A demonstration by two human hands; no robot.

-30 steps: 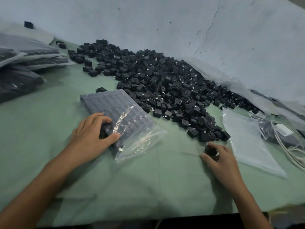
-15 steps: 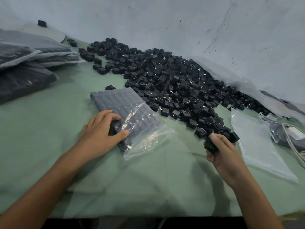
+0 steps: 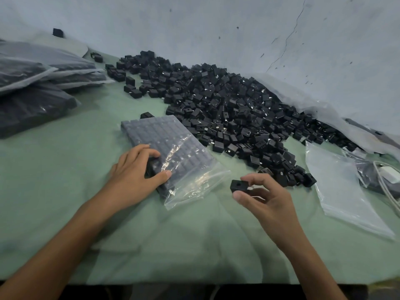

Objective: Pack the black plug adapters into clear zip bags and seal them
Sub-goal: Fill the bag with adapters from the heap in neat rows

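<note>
Adapters lie heaped [image 3: 233,113] along the far side of the green table [image 3: 65,191], within easy reach, and one adapter [image 3: 239,185] is pinched between thumb and fingers of my right hand [image 3: 263,198], lifted just beside the bag's mouth. My left hand [image 3: 135,173] grips the near edge of the part-filled zip bag [image 3: 173,156], thumb on the plastic, likely steadying the packed rows while its unsealed end gapes toward the right. Spare empty bags [image 3: 344,191] wait farther right.

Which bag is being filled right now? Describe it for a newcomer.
Start at the big pile of loose black adapters on the green table. Just left of it lies a clear zip bag. Unlike the empty bag at right, it holds neat adapter rows.
</note>
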